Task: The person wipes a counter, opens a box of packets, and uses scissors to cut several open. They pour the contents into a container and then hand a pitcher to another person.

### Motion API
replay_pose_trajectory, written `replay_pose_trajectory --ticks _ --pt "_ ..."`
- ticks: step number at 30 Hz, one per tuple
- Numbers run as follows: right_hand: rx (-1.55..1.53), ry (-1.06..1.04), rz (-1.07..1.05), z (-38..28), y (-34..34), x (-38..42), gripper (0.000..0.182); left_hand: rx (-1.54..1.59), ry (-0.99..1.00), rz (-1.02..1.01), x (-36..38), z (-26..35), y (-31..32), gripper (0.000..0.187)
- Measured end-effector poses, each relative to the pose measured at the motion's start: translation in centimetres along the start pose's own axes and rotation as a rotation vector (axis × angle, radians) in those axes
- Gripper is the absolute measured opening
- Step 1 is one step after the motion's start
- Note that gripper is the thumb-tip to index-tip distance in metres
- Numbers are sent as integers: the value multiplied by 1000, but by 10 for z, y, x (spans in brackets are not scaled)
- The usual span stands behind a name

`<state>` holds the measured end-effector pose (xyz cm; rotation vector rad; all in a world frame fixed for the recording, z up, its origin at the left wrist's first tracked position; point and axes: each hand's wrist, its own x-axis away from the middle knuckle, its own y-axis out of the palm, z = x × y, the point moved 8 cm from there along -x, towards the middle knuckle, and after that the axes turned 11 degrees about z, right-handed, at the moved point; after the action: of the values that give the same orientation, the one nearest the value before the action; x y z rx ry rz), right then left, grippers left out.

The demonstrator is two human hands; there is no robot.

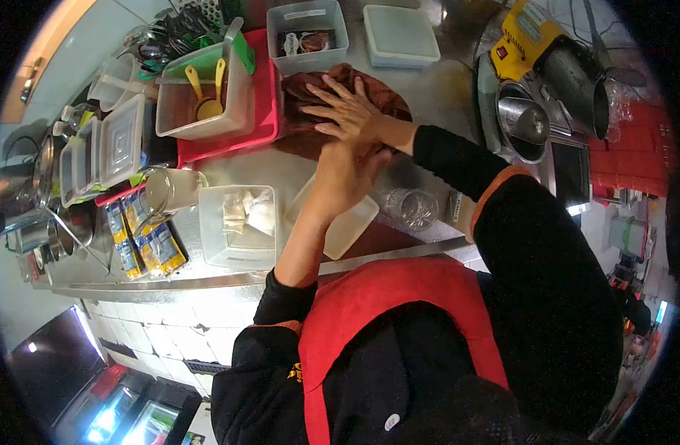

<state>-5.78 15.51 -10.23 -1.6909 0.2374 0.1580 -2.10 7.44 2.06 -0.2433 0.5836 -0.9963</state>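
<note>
My right hand (349, 111) lies open with fingers spread on a crumpled brown cloth (392, 104) at the top middle of the counter. My left hand (346, 176) is just below it, meeting or overlapping the right wrist; one digit extends to the right, but the other fingers are mostly hidden. Under my left hand and forearm sits a pale, translucent lid (352, 231). Left of that forearm is a clear container (238, 248) with small pale packets inside. A clear, round glass or jar (412, 209) lies to the right.
A red tray (264, 96) bears a container (240, 111) with yellow scoops. Two boxes, one open (308, 37) and one lidded (401, 35), stand at the back. Left are a pitcher (169, 190) and yellow-blue packets (160, 248). Right are a yellow appliance (525, 37) and metal bowls (523, 119).
</note>
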Motion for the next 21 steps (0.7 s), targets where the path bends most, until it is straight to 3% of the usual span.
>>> replay_pose_trajectory --ticks 2,3,5,9,13,15,17,19,21 --pt "48 -79 53 6 -9 24 59 32 -272 131 -18 -19 -5 21" --pt "165 -116 37 48 -27 30 59 107 -198 195 -53 -22 14 21" --pt "313 96 -116 72 -10 57 57 -15 -207 332 -76 -38 17 26" --pt "226 154 -161 90 -32 91 60 -219 -394 345 -131 -89 56 39" --pt "154 433 -441 114 -53 108 66 -273 -550 278 -154 -130 90 39" --pt "133 520 -521 139 -51 123 68 -300 -503 296 -158 -139 98 34" --pt "101 662 -431 183 -44 139 67 -394 -268 405 -155 -113 87 29" --pt "113 691 -402 208 -40 138 65 -364 -282 425 -157 -121 89 26" --pt "234 697 -215 231 -42 127 63 -336 -309 450 -156 -130 89 24"
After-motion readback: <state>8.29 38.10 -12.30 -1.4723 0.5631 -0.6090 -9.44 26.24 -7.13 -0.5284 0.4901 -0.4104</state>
